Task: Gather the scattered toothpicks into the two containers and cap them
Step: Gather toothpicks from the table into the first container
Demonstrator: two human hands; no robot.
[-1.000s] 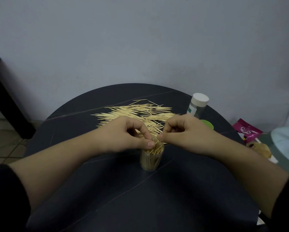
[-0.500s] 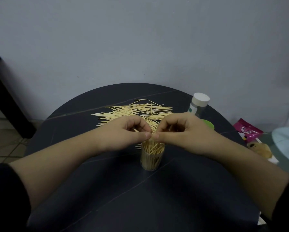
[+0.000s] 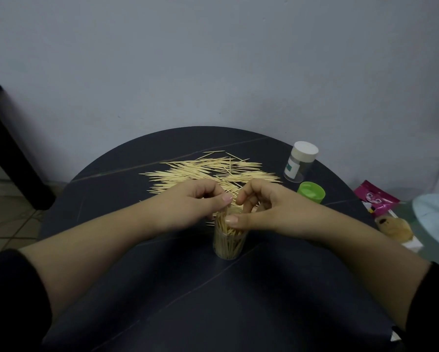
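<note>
A clear container (image 3: 229,243) packed with upright toothpicks stands uncapped at the middle of the round dark table (image 3: 162,301). My left hand (image 3: 195,203) hovers just left of its mouth, fingers curled, thumb and forefinger pinching toothpicks. My right hand (image 3: 263,208) is over the mouth; its thumb lies on the toothpick tips and its curled fingers pinch them from behind. A heap of loose toothpicks (image 3: 208,171) is spread behind the hands. The second container (image 3: 299,162), clear with a white cap, stands back right. A green cap (image 3: 311,193) lies near it.
The table's right edge borders a pink packet (image 3: 377,200), a small brown object (image 3: 394,227) and a pale blue round thing (image 3: 437,219). A dark furniture leg (image 3: 15,153) stands at left on the tiled floor. A grey wall is right behind the table.
My hands have drawn slightly apart and the right thumb has dropped onto the toothpicks in the container's mouth. The green cap, hidden before by the right hand, now shows.
</note>
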